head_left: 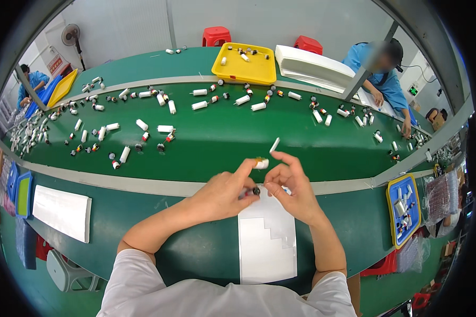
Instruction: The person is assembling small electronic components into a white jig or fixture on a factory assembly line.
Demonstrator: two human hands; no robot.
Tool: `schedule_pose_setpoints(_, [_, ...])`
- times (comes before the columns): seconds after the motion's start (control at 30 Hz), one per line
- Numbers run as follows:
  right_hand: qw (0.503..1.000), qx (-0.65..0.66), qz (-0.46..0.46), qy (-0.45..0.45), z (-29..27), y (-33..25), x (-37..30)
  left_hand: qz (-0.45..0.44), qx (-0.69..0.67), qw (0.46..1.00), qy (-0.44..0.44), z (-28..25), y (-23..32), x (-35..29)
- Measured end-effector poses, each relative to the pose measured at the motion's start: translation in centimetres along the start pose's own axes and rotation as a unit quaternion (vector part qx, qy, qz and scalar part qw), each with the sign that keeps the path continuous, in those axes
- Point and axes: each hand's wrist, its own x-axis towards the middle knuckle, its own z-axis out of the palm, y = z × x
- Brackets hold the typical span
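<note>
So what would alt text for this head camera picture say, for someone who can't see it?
Seen from above, a person's left hand and right hand pinch a small white cylinder over a green conveyor belt strewn with similar white parts. A yellow tray sits beyond; another worker in blue stands far right.

We count two yellow trays [244, 64], two red stools [216, 36], one blue tray [392, 211], and one standing fan [70, 35] behind the green surface [222, 137].

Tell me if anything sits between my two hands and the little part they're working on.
Nothing visible does. The left hand and right hand both already pinch the small dark part directly, above the white sheet stack. A small white cylinder rests on the left index fingertip, off to the side.
</note>
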Motion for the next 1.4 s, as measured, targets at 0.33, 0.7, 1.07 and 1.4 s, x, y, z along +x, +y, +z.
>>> schedule_pose_setpoints(0.33, [0.943, -0.245, -0.208, 0.087, 0.7, 0.0, -0.3, -0.022, -0.095, 0.99, 0.103, 1.0, -1.7, 1.9])
schedule_pose_setpoints(0.7, [0.905, -0.34, -0.24, 0.09, -3.0, -0.5, -0.7, -0.153, -0.606, 0.777, -0.074, 1.5, -3.2, 3.2])
schedule_pose_setpoints(1.07, [0.94, 0.276, -0.057, 0.193, -1.4, 0.7, -2.0, -0.141, -0.629, 0.761, -0.067, 2.7, -1.0, 3.5])
schedule_pose_setpoints(1.4, [0.947, 0.302, 0.014, 0.109, -0.9, 1.6, -1.8, -0.051, -0.509, 0.859, 0.013, 3.6, 0.1, 3.5])
